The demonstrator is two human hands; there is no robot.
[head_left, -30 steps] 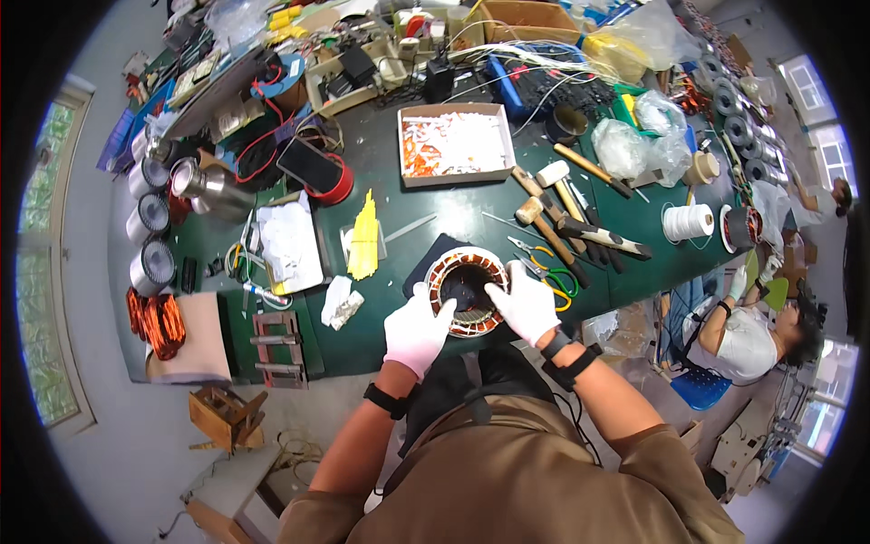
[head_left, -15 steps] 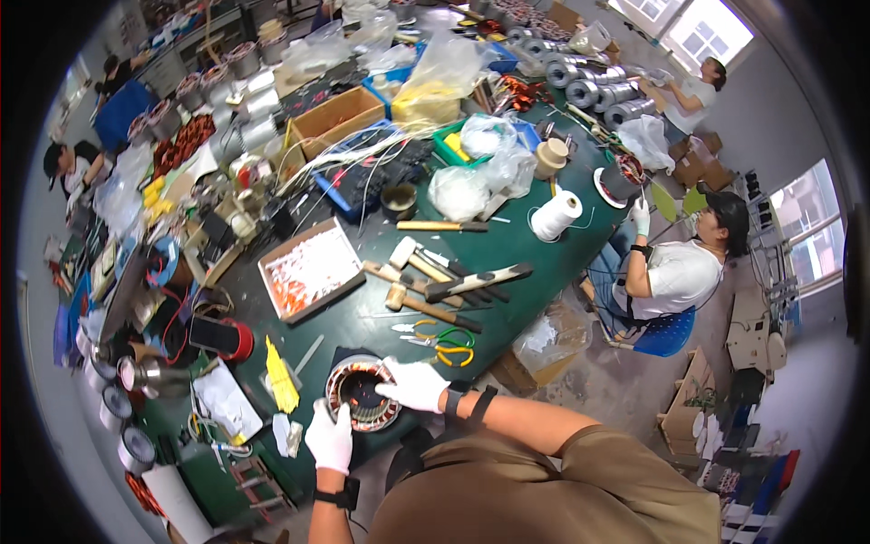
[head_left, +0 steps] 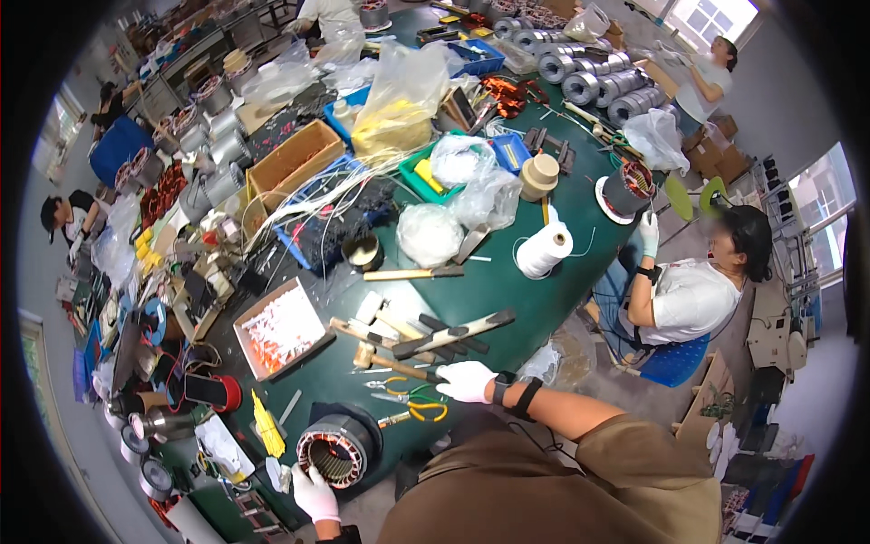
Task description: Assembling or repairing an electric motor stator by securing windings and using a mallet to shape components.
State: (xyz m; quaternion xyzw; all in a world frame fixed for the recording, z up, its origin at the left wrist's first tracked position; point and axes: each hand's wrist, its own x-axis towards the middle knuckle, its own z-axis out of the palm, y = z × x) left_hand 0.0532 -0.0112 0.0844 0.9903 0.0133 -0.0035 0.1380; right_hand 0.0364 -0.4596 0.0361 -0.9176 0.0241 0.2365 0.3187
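A motor stator (head_left: 362, 444), a grey metal ring with white-and-copper windings around its bore, lies tilted on a dark pad at the table's near edge, its opening toward me. My left hand (head_left: 315, 495), in a white glove, grips the near rim, fingers at the bore's edge. My right hand (head_left: 466, 382), also gloved, is over the end of a wooden-headed mallet (head_left: 399, 364); its fingertips meet the handle, but whether they have closed around it is hidden. Just below that hand lie pliers with green handles (head_left: 426, 396) and pliers with yellow handles (head_left: 430, 412).
More hammers (head_left: 453, 334) lie beyond the mallet. A shallow box of small white and orange pieces (head_left: 283, 328) stands left of them. Yellow strips (head_left: 266, 426) are beside the stator. A white thread spool (head_left: 545, 249) stands farther right, near a seated co-worker (head_left: 693, 295).
My right hand has left the stator and moved right to the mallet's handle. The stator has tipped from facing up to facing me, with my left hand still on its rim.
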